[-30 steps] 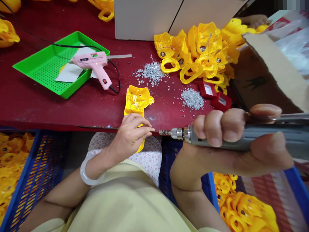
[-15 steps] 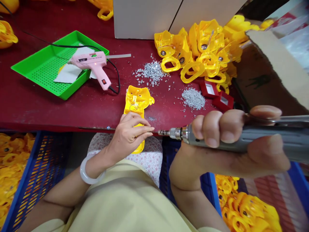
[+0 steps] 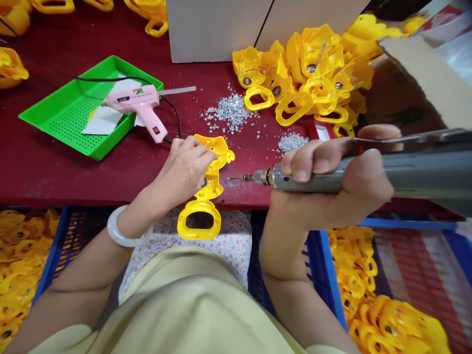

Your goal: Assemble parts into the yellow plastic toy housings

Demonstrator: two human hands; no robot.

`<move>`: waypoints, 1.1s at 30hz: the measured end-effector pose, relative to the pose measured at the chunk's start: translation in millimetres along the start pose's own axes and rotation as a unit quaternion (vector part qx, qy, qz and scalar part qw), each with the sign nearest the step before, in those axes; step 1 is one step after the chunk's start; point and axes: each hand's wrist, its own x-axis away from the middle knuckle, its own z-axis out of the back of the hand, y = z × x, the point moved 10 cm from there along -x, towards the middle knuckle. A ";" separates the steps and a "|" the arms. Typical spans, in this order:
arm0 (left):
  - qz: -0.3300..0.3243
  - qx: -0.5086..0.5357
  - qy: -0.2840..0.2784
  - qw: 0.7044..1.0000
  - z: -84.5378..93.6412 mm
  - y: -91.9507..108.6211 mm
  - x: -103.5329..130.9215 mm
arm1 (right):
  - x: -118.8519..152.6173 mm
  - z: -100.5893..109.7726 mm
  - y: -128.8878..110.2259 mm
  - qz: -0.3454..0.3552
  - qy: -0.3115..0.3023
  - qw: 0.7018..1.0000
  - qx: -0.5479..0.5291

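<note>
Red bench point(image 3: 88, 182) across the front, a pale carton point(image 3: 217, 29) behind, blue crates point(image 3: 334, 280) of yellow parts point(image 3: 400, 322) down at both sides. At the near edge, a yellow piece point(image 3: 216, 188), main part over the bench, ring handle point(image 3: 216, 227) jutting out over a flowered lap point(image 3: 236, 241). Left hand point(image 3: 184, 164) on the piece, fingers bent down around its upper part; fingertips partly hidden, so no telling a firm pinch from a light touch. Right hand point(image 3: 324, 206), well apart from the left, wrapped around a grey power screwdriver point(image 3: 420, 172), bit just beside the piece and pointing its way; tip too small for certainty about a screw on it.

Chief worry: a skid of the bit, with the left fingers so near its line; likely causes, a slanting approach or a loose hold. Another: tipping of the piece, from pressure on the overhanging handle with nothing visible beneath but lap. Thin wires point(image 3: 212, 168) inside, easy to snag or pinch under a turning bit. Glue gun cord point(image 3: 177, 118) just behind the left hand, so a chance of catching it and dragging the pink glue gun point(image 3: 138, 101) off the green tray point(image 3: 94, 147).
</note>
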 end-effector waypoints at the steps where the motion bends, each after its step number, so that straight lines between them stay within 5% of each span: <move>1: -0.015 -0.018 -0.011 1.000 -3.1 1.8 -2.0 | -0.2 -0.6 1.0 0.001 0.005 1.000 0.005; 6: -0.047 -0.082 -0.049 0.994 -14.0 -0.5 -11.4 | -0.4 -4.6 6.4 -0.009 0.002 1.000 0.019; 18: -0.111 -0.051 -0.106 0.987 -26.4 -4.4 -27.8 | -7.3 0.9 7.4 -0.014 0.025 0.999 0.043; 27: -0.088 -0.041 -0.020 0.995 -17.4 -10.3 -21.1 | -13.6 -2.4 17.5 0.002 0.130 0.991 -0.041; 33: -0.113 -0.055 0.020 0.992 -17.0 -5.6 -17.2 | -11.8 -12.6 44.7 0.002 0.101 0.995 0.005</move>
